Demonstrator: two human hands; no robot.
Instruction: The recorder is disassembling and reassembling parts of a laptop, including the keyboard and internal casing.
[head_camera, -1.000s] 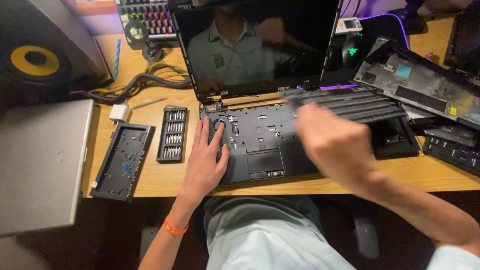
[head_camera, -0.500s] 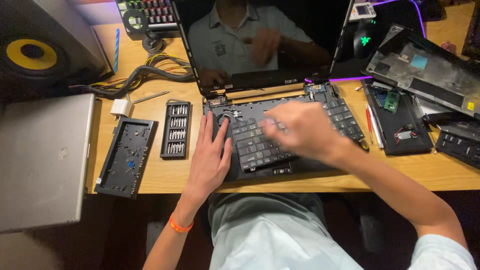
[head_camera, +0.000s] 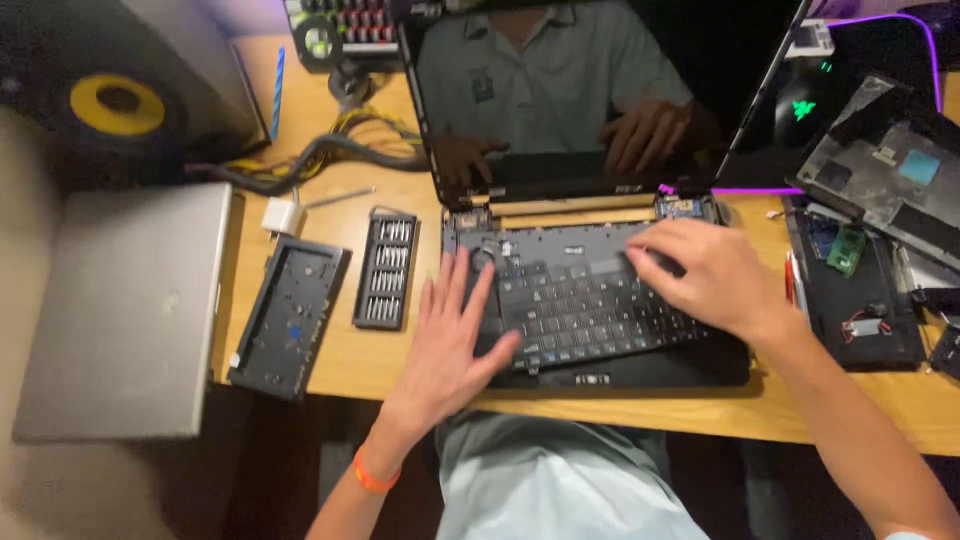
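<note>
A black laptop (head_camera: 640, 372) lies open on the wooden desk (head_camera: 330, 360) with its dark screen (head_camera: 590, 90) upright. A black keyboard panel (head_camera: 590, 305) lies flat over the laptop's base. My left hand (head_camera: 452, 340) rests palm down on the left part of the keyboard, fingers spread. My right hand (head_camera: 712, 278) presses on the keyboard's upper right area with curled fingers. An orange band circles my left wrist.
A screwdriver bit set (head_camera: 386, 268) and a black tray-like cover (head_camera: 288, 315) lie left of the laptop. A closed silver laptop (head_camera: 125, 310) and a speaker (head_camera: 115, 100) sit far left. Cables (head_camera: 330, 150) run behind. Dismantled laptop parts (head_camera: 870, 250) crowd the right.
My right hand brought the keyboard panel down from the right and laid it onto the laptop base. My left hand slid onto the keyboard's left side.
</note>
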